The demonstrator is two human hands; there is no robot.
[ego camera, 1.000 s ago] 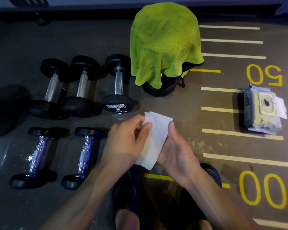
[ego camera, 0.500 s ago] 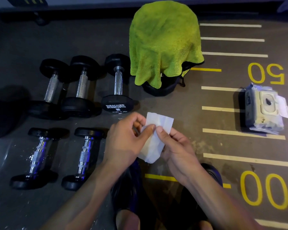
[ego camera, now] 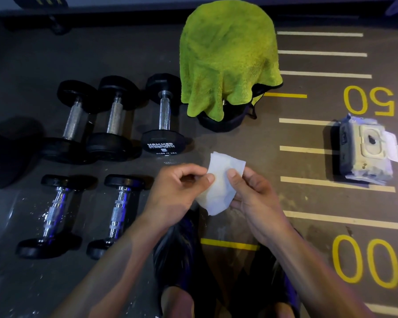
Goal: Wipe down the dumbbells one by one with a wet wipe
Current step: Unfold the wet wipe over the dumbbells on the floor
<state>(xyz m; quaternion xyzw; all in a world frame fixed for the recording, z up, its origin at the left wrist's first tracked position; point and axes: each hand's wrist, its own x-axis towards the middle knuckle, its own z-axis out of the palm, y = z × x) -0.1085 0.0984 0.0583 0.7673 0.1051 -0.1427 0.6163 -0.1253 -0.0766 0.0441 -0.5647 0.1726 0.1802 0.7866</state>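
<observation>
A white folded wet wipe (ego camera: 221, 182) is held up between both hands above the floor. My left hand (ego camera: 177, 191) pinches its left edge with thumb and fingers, and my right hand (ego camera: 253, 193) pinches its right side under the thumb. Three black dumbbells lie in the back row, the nearest one (ego camera: 163, 118) marked with white lettering. Two smaller chrome-handled dumbbells (ego camera: 120, 212) (ego camera: 51, 214) lie in the front row, left of my hands.
A wet wipe pack (ego camera: 365, 150) with its flap open lies on the floor at the right. A green towel (ego camera: 228, 53) drapes over a dark bag behind the wipe. My dark shoes (ego camera: 184, 255) are below my hands. Yellow numbers and white lines mark the floor.
My hands have shifted their hold on the wipe: the right thumb now lies on its right side, and the wipe is spread a little wider between the two hands.
</observation>
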